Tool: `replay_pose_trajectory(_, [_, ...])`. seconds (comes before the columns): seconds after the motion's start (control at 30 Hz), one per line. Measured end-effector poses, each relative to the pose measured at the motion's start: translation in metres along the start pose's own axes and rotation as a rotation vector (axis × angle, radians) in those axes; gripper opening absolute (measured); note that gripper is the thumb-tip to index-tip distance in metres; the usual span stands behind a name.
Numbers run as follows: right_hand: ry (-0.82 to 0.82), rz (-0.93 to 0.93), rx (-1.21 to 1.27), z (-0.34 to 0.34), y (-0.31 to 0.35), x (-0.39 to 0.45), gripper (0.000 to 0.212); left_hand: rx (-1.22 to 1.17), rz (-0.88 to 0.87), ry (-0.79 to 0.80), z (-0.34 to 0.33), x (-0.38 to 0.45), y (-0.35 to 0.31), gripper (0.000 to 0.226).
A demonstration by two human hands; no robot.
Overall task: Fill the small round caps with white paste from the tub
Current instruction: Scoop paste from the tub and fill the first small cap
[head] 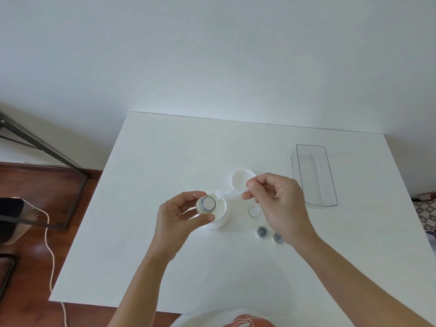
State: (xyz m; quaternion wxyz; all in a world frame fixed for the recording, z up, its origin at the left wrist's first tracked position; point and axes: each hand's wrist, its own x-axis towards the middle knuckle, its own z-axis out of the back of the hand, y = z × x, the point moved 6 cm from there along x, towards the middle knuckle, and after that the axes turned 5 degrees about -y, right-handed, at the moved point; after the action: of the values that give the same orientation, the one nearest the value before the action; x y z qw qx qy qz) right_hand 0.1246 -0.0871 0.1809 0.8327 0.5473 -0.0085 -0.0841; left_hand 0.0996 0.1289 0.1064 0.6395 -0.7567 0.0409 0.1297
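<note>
Your forearms are bare to the frame's lower edge, with no sleeves showing. Your left hand (180,217) and right hand (280,208) carry no visible rings, watch or gloves. A white-and-orange garment shows below.

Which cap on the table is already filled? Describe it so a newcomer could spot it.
Start at the white table and find the open tub below the left hand. To its right, beside the right hand, lies a small round cap. Its inside looks white, while the two caps nearer the person look grey inside.
</note>
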Motion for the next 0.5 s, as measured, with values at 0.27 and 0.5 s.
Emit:
replay_pose_trajectory(0.27, [0.056,-0.031,-0.022,-0.010,0.002,0.001,0.016,-0.035,0.050,0.037,-0.007,-0.002,0.001,0.045])
replay_pose_trajectory(0.5, [0.154,0.056,-0.096,-0.012,0.013,0.005,0.016,-0.032,0.059,0.069,-0.007,-0.002,0.001,0.044])
